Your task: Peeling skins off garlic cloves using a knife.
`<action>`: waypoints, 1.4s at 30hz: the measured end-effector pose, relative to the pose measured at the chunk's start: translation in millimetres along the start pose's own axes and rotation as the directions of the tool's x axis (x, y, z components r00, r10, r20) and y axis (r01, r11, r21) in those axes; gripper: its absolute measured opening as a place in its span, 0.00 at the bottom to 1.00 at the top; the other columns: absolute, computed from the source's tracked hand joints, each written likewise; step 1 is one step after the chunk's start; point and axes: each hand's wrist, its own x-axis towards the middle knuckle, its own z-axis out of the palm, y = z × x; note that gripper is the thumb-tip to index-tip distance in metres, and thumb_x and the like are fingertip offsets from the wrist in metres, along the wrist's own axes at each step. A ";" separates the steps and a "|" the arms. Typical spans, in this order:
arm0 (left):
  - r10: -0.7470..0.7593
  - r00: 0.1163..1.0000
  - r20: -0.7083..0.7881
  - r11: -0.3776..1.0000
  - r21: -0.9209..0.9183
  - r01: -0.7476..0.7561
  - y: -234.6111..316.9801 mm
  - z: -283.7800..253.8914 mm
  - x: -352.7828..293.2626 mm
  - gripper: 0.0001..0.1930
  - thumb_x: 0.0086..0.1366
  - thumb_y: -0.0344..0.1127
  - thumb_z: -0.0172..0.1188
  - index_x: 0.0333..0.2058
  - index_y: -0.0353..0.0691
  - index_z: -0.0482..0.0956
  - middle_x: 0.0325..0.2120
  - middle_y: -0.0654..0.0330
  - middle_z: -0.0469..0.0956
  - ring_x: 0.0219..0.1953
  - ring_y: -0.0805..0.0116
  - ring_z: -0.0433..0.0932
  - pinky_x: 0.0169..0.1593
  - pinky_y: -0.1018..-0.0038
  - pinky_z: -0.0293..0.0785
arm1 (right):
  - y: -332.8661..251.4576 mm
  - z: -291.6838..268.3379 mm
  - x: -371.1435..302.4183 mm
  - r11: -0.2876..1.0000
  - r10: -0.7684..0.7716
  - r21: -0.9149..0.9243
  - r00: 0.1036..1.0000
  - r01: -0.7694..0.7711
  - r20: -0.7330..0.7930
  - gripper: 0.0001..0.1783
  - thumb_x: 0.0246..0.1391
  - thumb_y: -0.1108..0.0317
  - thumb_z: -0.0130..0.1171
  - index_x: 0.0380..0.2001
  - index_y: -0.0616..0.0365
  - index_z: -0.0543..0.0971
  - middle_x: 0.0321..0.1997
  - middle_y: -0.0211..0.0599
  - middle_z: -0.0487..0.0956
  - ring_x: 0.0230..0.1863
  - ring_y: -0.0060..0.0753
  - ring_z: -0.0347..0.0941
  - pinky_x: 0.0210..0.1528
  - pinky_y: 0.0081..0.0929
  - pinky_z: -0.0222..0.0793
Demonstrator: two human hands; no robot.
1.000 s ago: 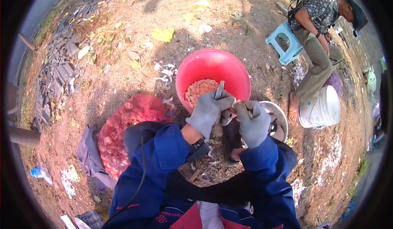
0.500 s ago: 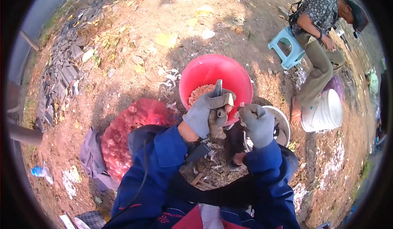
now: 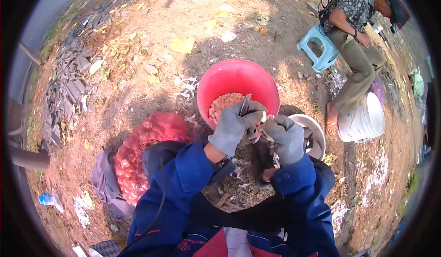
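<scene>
My gloved left hand is closed around a small knife, its blade pointing up past the fingers. My gloved right hand is pinched against the left fingertips. Between them is a garlic piece with reddish-white skin, partly covered by the gloves. Just beyond my hands stands a red bucket, with pale peeled garlic cloves on its bottom. Close to my right hand, a white bucket is partly hidden and holds dark and white bits.
A red mesh bag of garlic lies left of my legs, beside a grey cloth. At right, a person sits on a light-blue stool near a tipped white bucket. Broken dark tiles and white scraps litter the ground.
My right hand has moved left, and its fingers now meet my left fingertips at the garlic. My left hand has turned slightly with the knife.
</scene>
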 end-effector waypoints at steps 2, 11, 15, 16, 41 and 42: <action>-0.053 0.999 -0.004 0.994 -0.100 0.052 -6.1 2.5 0.4 0.09 0.67 0.27 0.61 0.45 0.36 0.80 0.26 0.64 0.78 0.21 0.77 0.74 0.23 0.77 0.70 | 8.4 -0.3 -0.2 0.991 -0.133 -0.014 0.991 0.133 0.006 0.13 0.62 0.65 0.63 0.37 0.68 0.82 0.26 0.25 0.79 0.26 0.13 0.71 0.29 0.17 0.68; -0.227 0.971 0.073 0.903 -0.356 0.238 -28.1 -8.5 -2.8 0.11 0.71 0.40 0.59 0.43 0.38 0.81 0.21 0.67 0.73 0.20 0.74 0.72 0.23 0.77 0.69 | -31.3 17.1 -13.0 0.983 0.184 0.029 0.980 -0.182 -0.081 0.11 0.62 0.64 0.62 0.36 0.63 0.83 0.27 0.28 0.82 0.26 0.14 0.73 0.30 0.18 0.70; -0.177 0.984 0.037 0.936 -0.302 0.180 -21.6 -6.0 -0.1 0.12 0.71 0.41 0.59 0.39 0.37 0.80 0.21 0.65 0.74 0.20 0.73 0.73 0.22 0.76 0.69 | -7.5 12.3 -4.8 0.939 -0.082 -0.338 0.995 0.058 -0.057 0.15 0.63 0.60 0.60 0.35 0.64 0.83 0.26 0.27 0.81 0.23 0.13 0.70 0.28 0.18 0.67; -0.173 0.985 -0.024 0.941 -0.301 0.158 -17.8 -2.4 -0.4 0.12 0.70 0.41 0.59 0.38 0.37 0.80 0.20 0.64 0.74 0.20 0.73 0.73 0.22 0.76 0.68 | -3.7 11.4 -3.6 0.935 -0.101 -0.348 0.993 0.075 -0.057 0.16 0.63 0.60 0.60 0.35 0.64 0.83 0.24 0.27 0.80 0.23 0.14 0.69 0.27 0.19 0.67; 0.509 0.805 0.304 0.232 0.852 -0.469 -11.5 -9.2 0.3 0.09 0.63 0.38 0.61 0.41 0.45 0.82 0.31 0.54 0.80 0.36 0.50 0.80 0.39 0.57 0.75 | -12.5 3.3 -0.7 0.934 0.246 0.214 0.948 -0.288 0.203 0.25 0.65 0.47 0.55 0.38 0.63 0.82 0.29 0.34 0.81 0.26 0.22 0.76 0.24 0.19 0.69; 0.497 0.819 0.286 0.180 0.889 -0.420 -10.1 -9.1 -1.4 0.08 0.64 0.38 0.61 0.39 0.44 0.82 0.31 0.54 0.80 0.37 0.51 0.80 0.38 0.57 0.75 | -15.3 5.4 -1.4 0.930 0.233 0.247 0.955 -0.273 0.181 0.26 0.66 0.47 0.54 0.38 0.63 0.82 0.30 0.34 0.82 0.26 0.22 0.76 0.24 0.19 0.69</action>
